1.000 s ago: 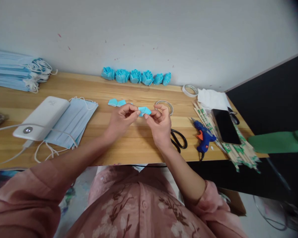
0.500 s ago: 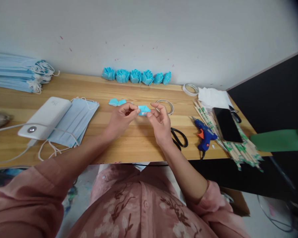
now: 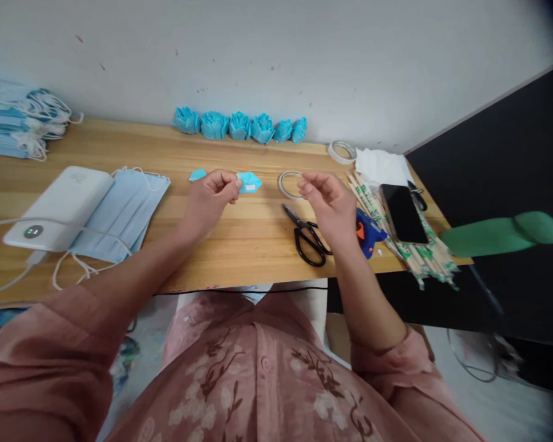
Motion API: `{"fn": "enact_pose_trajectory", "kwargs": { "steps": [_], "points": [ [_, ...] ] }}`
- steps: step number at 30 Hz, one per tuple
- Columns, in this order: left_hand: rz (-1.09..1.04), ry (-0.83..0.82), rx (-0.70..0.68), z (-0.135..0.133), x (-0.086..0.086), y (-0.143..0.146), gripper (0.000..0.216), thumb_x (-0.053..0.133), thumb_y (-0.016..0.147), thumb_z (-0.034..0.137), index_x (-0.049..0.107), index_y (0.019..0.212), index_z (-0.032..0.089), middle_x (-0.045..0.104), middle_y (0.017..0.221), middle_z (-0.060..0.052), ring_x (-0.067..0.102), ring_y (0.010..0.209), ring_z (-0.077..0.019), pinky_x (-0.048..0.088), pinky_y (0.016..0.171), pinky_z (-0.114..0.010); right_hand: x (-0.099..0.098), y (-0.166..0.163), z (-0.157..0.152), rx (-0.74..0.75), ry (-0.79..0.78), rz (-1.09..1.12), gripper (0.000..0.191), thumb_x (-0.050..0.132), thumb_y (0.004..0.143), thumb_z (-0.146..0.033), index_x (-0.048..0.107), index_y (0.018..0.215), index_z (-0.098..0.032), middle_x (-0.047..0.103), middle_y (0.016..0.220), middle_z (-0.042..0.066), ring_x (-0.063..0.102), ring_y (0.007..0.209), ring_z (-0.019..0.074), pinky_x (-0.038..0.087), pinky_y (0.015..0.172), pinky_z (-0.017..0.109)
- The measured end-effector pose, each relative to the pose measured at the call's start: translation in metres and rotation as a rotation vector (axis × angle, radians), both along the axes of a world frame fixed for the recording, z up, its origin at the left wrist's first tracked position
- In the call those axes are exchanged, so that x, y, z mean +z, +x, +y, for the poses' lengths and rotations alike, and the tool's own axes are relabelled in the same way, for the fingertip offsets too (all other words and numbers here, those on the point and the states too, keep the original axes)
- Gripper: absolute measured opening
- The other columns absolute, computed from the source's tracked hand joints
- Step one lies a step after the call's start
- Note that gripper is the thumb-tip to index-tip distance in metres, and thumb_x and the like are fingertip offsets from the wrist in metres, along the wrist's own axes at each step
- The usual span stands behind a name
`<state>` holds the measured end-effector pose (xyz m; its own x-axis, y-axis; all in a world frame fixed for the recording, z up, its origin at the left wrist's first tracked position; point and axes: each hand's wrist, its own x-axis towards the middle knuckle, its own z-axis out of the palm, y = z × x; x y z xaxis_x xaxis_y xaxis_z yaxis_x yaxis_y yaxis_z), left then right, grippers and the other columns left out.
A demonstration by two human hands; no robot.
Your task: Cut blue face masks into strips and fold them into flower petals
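While the left hand [image 3: 212,199] pinches it mid-frame, the blue piece [image 3: 251,182] points rightward lengthwise. The right hand [image 3: 330,205], grip unclear, has moved away.

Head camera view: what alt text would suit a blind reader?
A person's left hand pinches a folded blue piece above a wooden table; the right hand is near a tape roll and scissors. Six blue flower shapes stand along the wall.
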<state>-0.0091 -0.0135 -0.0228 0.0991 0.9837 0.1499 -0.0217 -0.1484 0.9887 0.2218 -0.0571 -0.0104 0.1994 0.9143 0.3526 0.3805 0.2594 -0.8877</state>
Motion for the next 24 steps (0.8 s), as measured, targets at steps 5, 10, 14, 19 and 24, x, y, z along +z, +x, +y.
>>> {"fn": "enact_pose_trajectory", "kwargs": {
  "steps": [5,10,14,19,24],
  "points": [
    [-0.006,-0.007,0.007,-0.001,0.003,0.001,0.017,0.067,0.084,0.023,0.058,0.070,0.019,0.056,0.062,0.003,0.052,0.061,-0.0110,0.043,0.065,-0.026,-0.012,0.024,-0.011,0.020,-0.098,-0.402,0.013,0.063,0.091,-0.029,0.073,0.095,-0.022,0.077,0.093,0.004,0.070,0.081,0.0201,0.053,0.077,0.036],
    [-0.006,-0.011,-0.003,-0.001,0.004,0.001,0.018,0.068,0.083,0.025,0.058,0.068,0.020,0.057,0.062,0.002,0.052,0.061,-0.0107,0.043,0.064,-0.026,-0.020,0.019,-0.015,0.098,-0.078,-0.670,0.014,0.060,0.092,-0.025,0.073,0.097,-0.023,0.077,0.096,0.007,0.070,0.087,0.0234,0.051,0.079,0.036],
    [-0.007,-0.013,-0.008,-0.001,0.004,0.000,0.017,0.067,0.082,0.023,0.059,0.068,0.020,0.057,0.062,0.002,0.051,0.061,-0.0108,0.043,0.063,-0.026,-0.020,0.011,-0.012,0.072,-0.089,-0.794,0.016,0.056,0.095,-0.022,0.071,0.092,-0.022,0.076,0.095,0.008,0.068,0.087,0.0245,0.047,0.078,0.036],
    [-0.007,-0.010,-0.009,-0.001,0.003,0.001,0.018,0.066,0.084,0.022,0.060,0.067,0.020,0.058,0.062,0.002,0.051,0.060,-0.0113,0.042,0.064,-0.027,-0.025,0.008,-0.008,0.029,-0.089,-0.828,0.016,0.052,0.094,-0.021,0.067,0.086,-0.022,0.072,0.084,0.007,0.063,0.077,0.0221,0.042,0.070,0.033],
    [-0.004,-0.035,-0.011,-0.003,0.004,0.002,0.020,0.067,0.086,0.020,0.059,0.068,0.020,0.057,0.062,0.002,0.051,0.059,-0.0116,0.042,0.065,-0.028,-0.034,0.011,-0.002,-0.021,-0.133,-0.716,0.014,0.054,0.092,-0.027,0.065,0.084,-0.022,0.072,0.083,0.007,0.063,0.074,0.0216,0.042,0.068,0.032]
  ]
}}
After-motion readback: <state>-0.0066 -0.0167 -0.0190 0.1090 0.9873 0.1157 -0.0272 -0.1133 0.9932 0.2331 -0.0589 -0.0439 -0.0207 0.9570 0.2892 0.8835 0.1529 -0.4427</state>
